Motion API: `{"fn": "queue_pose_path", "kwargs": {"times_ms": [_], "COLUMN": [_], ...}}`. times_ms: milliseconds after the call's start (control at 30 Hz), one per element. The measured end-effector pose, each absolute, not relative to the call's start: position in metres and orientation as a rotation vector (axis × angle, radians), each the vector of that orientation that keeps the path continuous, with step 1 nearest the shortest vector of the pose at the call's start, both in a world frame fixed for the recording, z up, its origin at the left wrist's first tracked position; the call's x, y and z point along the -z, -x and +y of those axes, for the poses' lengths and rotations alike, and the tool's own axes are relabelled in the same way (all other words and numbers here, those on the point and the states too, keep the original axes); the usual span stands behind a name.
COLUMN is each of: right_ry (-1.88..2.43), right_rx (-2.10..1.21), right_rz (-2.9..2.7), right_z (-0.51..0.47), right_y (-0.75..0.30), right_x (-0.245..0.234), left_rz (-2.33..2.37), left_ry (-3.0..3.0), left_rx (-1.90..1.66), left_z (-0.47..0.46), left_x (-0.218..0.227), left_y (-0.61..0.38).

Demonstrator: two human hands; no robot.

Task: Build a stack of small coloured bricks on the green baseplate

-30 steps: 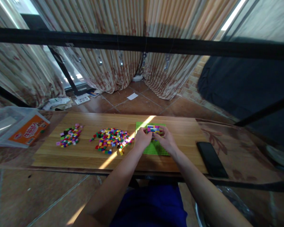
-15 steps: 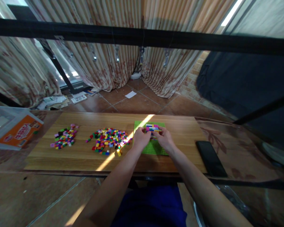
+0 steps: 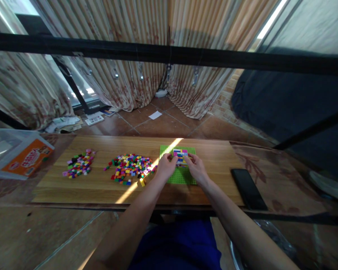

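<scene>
A block of joined, multicoloured building bricks (image 3: pixel 180 156) stands on the green studded baseplate (image 3: pixel 183 176). From its left side my left hand (image 3: pixel 167 165) grips it, thumb on the near face and fingers bent round the edge. My right hand (image 3: pixel 196 168) grips the opposite side in the same way. Between the thumbs, rows of white, blue, pink and yellow show. My fingertips partly cover the sides of the block, and its underside cannot be seen.
Left of the baseplate lies a large pile of loose bricks (image 3: pixel 133 167), with a smaller pile (image 3: pixel 80 164) farther left. A clear plastic tub (image 3: pixel 19 153) with an orange label stands at the far left. A black phone (image 3: pixel 248 188) rests at the board's right edge.
The brick block has tilted slightly, so more of its near face shows between my thumbs. Both hands keep their hold. The whole view has shifted a little.
</scene>
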State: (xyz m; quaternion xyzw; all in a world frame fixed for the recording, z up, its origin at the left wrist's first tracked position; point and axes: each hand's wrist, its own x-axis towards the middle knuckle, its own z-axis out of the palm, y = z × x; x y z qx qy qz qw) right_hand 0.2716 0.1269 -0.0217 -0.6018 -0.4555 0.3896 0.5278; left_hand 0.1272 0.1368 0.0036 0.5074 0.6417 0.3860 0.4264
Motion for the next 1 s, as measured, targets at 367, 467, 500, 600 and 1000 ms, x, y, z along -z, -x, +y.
{"fn": "queue_pose_path", "kwargs": {"times_ms": [367, 467, 500, 600, 1000], "right_ry": [1.406, 1.393, 1.373, 1.301, 1.420], "right_rx": [-0.737, -0.707, -0.704, -0.708, -0.424], "right_rz": [-1.224, -1.533, -1.634, -1.863, -2.195], "right_z": [0.055, 0.037, 0.034, 0.037, 0.067], "right_y": [-0.253, -0.224, -0.214, -0.190, -0.151], "right_x": [0.008, 0.008, 0.009, 0.010, 0.012], "left_rz": [1.387, 1.456, 1.480, 1.544, 1.580], "left_ry": [-1.216, -1.215, -1.214, -1.207, -1.143], "left_rx": [-0.913, -0.864, -0.864, -0.885, -0.953], "left_z": [0.036, 0.007, 0.001, -0.010, -0.022], "left_x": [-0.009, 0.001, 0.005, 0.014, 0.025], "left_y": [-0.052, -0.036, -0.030, -0.013, 0.018]}}
